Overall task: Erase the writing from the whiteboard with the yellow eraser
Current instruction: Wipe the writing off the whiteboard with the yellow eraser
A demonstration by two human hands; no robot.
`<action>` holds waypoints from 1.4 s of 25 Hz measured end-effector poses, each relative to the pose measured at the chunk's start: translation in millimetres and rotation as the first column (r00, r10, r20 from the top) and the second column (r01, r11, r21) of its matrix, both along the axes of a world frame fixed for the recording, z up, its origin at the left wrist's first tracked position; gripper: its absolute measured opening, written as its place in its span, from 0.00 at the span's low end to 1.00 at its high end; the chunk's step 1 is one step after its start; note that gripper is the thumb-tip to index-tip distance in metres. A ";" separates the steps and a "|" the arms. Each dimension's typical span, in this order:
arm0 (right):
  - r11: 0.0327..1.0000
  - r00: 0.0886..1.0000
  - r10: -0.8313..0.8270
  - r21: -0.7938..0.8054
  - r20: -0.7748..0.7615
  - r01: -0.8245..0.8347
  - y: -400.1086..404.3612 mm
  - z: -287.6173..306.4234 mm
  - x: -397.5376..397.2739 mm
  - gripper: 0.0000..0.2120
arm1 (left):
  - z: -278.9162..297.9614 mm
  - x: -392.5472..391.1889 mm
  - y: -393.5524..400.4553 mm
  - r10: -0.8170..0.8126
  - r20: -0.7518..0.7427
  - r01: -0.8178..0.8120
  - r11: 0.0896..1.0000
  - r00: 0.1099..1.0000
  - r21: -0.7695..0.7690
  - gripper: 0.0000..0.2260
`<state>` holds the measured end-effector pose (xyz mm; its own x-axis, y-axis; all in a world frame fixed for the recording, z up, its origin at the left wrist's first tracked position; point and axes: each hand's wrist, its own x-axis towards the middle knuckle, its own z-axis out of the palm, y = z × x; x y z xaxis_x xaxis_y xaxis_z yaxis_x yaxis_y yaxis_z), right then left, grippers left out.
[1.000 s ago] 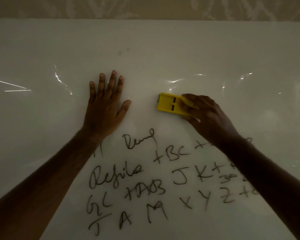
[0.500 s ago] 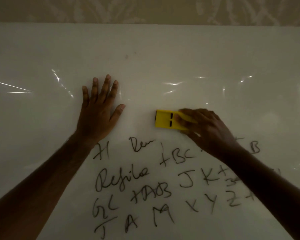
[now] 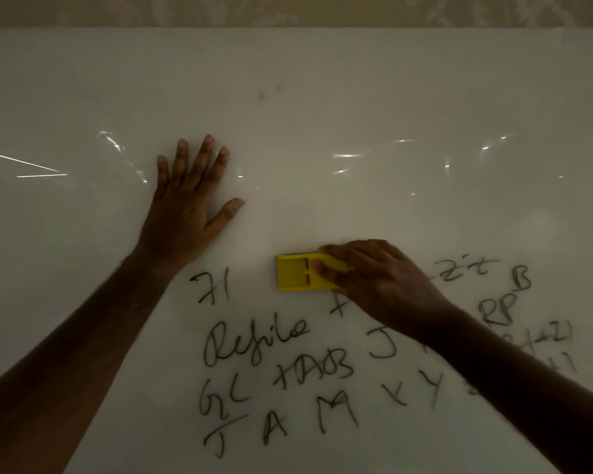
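Head view: yellow eraser (image 3: 297, 272) is gripped by the right hand (image 3: 379, 278), fingers closed over it, and has been drawn lower on the whiteboard (image 3: 356, 97) into the top row of writing (image 3: 254, 340); "Rem" is now gone. Left hand (image 3: 185, 213) stays flat, fingers spread, holding nothing.

The right hand (image 3: 374, 282) covers the right end of the yellow eraser (image 3: 297, 272) and some writing (image 3: 271, 367) beneath the forearm (several letters unreadable); the whiteboard (image 3: 322, 97) runs past both side edges.
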<state>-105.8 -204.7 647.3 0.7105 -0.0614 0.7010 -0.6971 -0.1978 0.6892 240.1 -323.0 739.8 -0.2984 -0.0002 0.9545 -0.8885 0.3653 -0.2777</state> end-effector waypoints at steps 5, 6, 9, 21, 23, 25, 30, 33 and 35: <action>0.999 0.973 0.014 -0.054 0.229 -0.001 -5.7 35.4 15.9 0.24 | -2.6 -1.1 -0.7 -0.001 -0.035 0.001 1.000 0.999 -0.009 0.36; 0.998 0.967 0.034 -0.050 0.254 -0.022 -10.4 36.1 31.1 0.25 | -2.6 -0.9 -0.4 -0.002 -0.031 0.001 1.000 1.000 -0.012 0.35; 0.999 0.982 0.033 -0.020 0.185 -0.030 -20.9 19.2 57.0 0.25 | -2.2 3.5 -1.0 -0.017 0.001 0.017 1.000 1.000 0.006 0.35; 0.993 0.994 -0.097 -0.058 0.056 0.101 -1.6 17.0 15.9 0.25 | -12.2 30.4 -5.0 -0.035 0.046 0.034 0.999 0.998 0.025 0.36; 0.991 0.983 -0.078 -0.090 0.168 0.094 -10.5 32.8 38.9 0.25 | -12.2 29.2 -4.0 -0.038 0.042 0.037 0.999 0.998 0.023 0.36; 0.994 0.976 -0.049 -0.086 0.212 0.068 -20.7 35.9 69.0 0.26 | -12.4 30.2 -3.9 -0.042 0.052 0.041 0.999 0.998 0.019 0.37; 0.999 0.991 0.004 -0.047 0.135 0.003 -28.8 5.0 96.2 0.23 | -17.3 36.2 -5.0 -0.003 0.026 0.004 0.999 1.000 -0.035 0.35; 0.999 0.999 -0.046 -0.005 0.004 0.046 -17.3 -2.5 75.8 0.25 | -20.5 46.0 -8.2 0.011 -0.002 -0.011 1.000 1.000 -0.020 0.34; 0.997 0.996 -0.077 -0.012 -0.039 0.077 -9.9 1.5 59.8 0.25 | -22.1 54.7 -10.8 0.012 -0.023 -0.013 1.000 1.000 -0.021 0.33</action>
<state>-46.0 -214.6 648.8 0.7314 -0.1095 0.6731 -0.6818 -0.1370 0.7186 294.9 -333.7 717.8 -0.2762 0.0164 0.9610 -0.8992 0.3486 -0.2644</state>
